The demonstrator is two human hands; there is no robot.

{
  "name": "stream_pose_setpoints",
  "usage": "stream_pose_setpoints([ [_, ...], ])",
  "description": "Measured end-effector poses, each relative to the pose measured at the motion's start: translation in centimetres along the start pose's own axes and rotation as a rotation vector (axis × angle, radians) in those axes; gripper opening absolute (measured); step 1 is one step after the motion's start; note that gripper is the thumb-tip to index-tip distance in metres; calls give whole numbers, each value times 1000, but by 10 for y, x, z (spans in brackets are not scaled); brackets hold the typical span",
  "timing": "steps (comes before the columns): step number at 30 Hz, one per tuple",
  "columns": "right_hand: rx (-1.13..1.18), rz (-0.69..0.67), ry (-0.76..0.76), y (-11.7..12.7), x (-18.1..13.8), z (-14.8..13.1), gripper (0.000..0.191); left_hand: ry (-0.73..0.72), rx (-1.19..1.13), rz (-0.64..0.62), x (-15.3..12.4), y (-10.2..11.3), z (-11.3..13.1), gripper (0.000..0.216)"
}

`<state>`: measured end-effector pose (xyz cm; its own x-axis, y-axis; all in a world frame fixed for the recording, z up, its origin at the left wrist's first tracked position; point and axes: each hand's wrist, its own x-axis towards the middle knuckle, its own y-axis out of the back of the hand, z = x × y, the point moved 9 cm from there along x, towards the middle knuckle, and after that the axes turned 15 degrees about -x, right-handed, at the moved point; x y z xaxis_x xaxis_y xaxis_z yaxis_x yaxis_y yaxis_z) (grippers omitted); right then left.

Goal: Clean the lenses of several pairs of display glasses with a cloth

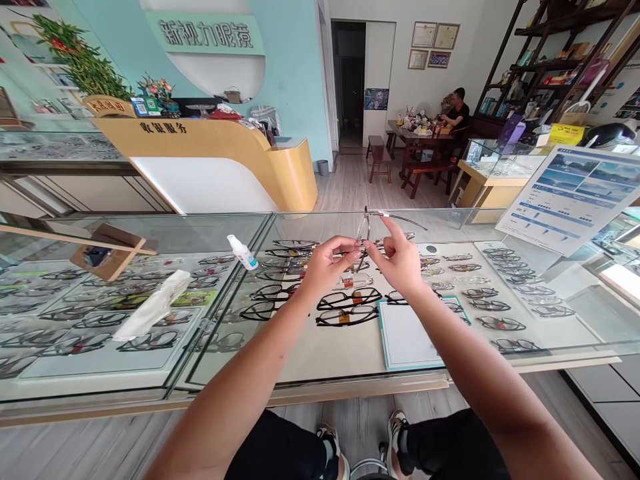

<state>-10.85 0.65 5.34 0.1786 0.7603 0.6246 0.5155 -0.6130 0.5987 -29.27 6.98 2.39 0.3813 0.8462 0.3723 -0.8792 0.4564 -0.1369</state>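
Observation:
Above the glass counter, both my hands hold a pair of thin-rimmed eyeglasses (365,228). My left hand (334,259) pinches the frame from the left, near its lower edge. On the other side my right hand (400,259) grips it with the thumb at the rim, its index finger raised against a temple arm that stretches off to the right. A small white tag shows near that fingertip. Part of the glasses is hidden behind my fingers. Under the counter glass lie rows of eyeglasses, some dark-framed (349,299).
On the counter are a white spray bottle (243,252), a white cloth (153,307), a wooden stand (111,251), a white pad with a teal edge (410,340) and a tilted printed sign (570,197). A person (456,112) sits at a far table. Beyond stands a yellow reception desk (293,173).

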Motion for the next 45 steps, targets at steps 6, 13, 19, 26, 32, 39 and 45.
stream_pose_setpoints([
  [6,-43,-2,-17,0,1,4,67,-13,-20,-12,0,-1,-3,55],
  [13,-46,3,-12,2,3,2,74,-27,-24,23,0,2,-5,54],
  [19,-47,-5,5,2,6,6,81,-66,-19,74,2,9,-1,53],
  [26,-77,-85,-91,0,9,14,68,-165,-86,183,8,32,13,54],
  [32,-109,-220,-159,-9,8,18,60,-244,-168,317,11,55,28,60],
  [39,-185,-264,-148,-12,6,16,60,-252,-111,299,14,61,30,59],
  [45,-126,-65,108,1,3,-11,46,-188,10,178,10,38,16,50],
])
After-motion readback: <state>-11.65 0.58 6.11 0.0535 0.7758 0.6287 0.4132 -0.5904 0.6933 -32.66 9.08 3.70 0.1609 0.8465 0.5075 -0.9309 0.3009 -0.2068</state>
